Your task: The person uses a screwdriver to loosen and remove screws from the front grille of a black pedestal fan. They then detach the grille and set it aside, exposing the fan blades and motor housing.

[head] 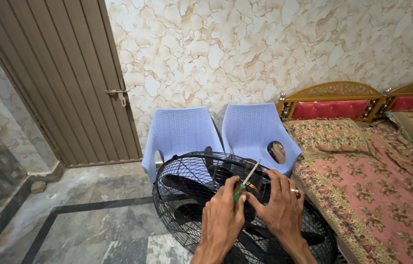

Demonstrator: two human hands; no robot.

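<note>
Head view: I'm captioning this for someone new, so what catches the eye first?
A big black fan with a wire cage fills the bottom centre; the left hand holds a green-handled screwdriver over it, the right hand alongside. Behind stand two pale blue chairs.

A slim screwdriver (pixel 246 183) with a green handle and a bright metal shaft stands tilted, its handle low between the fingers and its tip slanting up and to the right over the fan grille (pixel 187 195). That grille is a round black wire cage, domed and lying almost flat, with thin ribs running out from its middle to a heavy rim. Dark broad fan blades (pixel 187 185) show through the wires beneath it, and the screwdriver sits near the cage's centre
</note>
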